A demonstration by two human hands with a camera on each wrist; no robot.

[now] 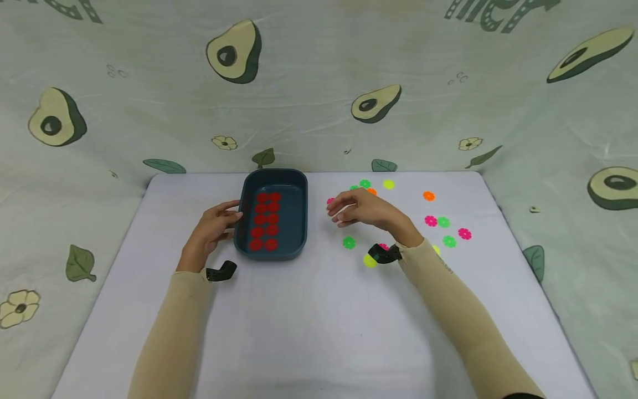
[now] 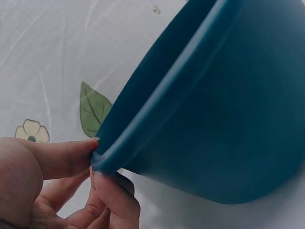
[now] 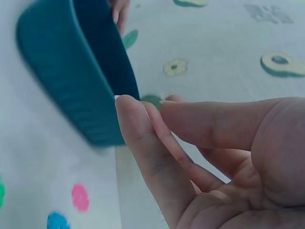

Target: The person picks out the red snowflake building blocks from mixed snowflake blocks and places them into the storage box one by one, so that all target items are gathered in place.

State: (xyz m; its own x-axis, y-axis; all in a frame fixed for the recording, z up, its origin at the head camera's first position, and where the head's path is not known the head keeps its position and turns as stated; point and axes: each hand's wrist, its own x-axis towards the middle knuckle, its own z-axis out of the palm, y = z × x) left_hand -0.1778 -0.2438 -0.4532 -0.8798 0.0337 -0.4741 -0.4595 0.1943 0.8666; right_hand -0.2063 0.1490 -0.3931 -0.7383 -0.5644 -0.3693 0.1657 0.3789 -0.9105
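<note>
A dark blue tray [image 1: 294, 221] stands on the white table, left of its middle. Inside lie several red flower-shaped discs [image 1: 259, 219] in two rows. My left hand [image 1: 211, 228] pinches the tray's left rim; in the left wrist view, the thumb [image 2: 66, 157] sits on the inner side and fingers on the outside. My right hand [image 1: 366, 209] hovers right of the tray, above loose coloured discs. Its thumb and index finger [image 3: 152, 157] stand a little apart in the right wrist view, and nothing shows between them. A green disc [image 1: 349, 243] lies just below this hand.
More discs are scattered over the table's right side: a yellow one [image 1: 370, 260], an orange one [image 1: 428, 196], a pink one [image 1: 464, 234] and several others. The right wrist view also has a blue disc [image 3: 58, 221]. An avocado-patterned cloth [image 1: 309, 83] hangs behind the table.
</note>
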